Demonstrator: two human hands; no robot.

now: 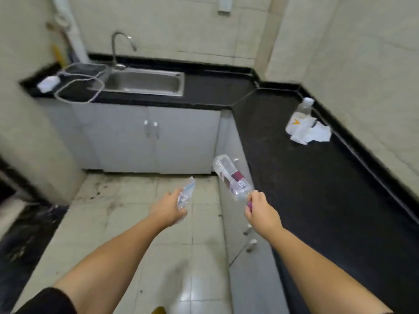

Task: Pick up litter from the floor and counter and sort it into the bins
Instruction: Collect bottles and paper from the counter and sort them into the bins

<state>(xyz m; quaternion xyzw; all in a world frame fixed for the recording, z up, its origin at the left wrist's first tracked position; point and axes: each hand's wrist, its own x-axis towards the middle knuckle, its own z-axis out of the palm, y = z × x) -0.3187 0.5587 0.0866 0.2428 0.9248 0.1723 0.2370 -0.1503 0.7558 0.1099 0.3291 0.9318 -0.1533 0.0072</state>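
My right hand (pixel 260 210) grips the purple-capped neck of an empty clear plastic bottle (pixel 231 176) with a dark red label; its base points up and away over the floor. My left hand (pixel 169 207) is closed on a crumpled clear plastic wrapper (pixel 187 191) held above the tiled floor. On the black counter (pixel 306 189) to the right lie another clear bottle with a white cap (pixel 299 115) and crumpled white paper (pixel 311 132) touching it.
A steel sink (pixel 145 82) with a faucet sits in the far counter. Wire racks (pixel 79 87) and a small white object (pixel 48 83) lie left of it. Grey cabinet doors (pixel 149 141) line the counter. A black bag (pixel 25 241) lies at the left. The floor is stained.
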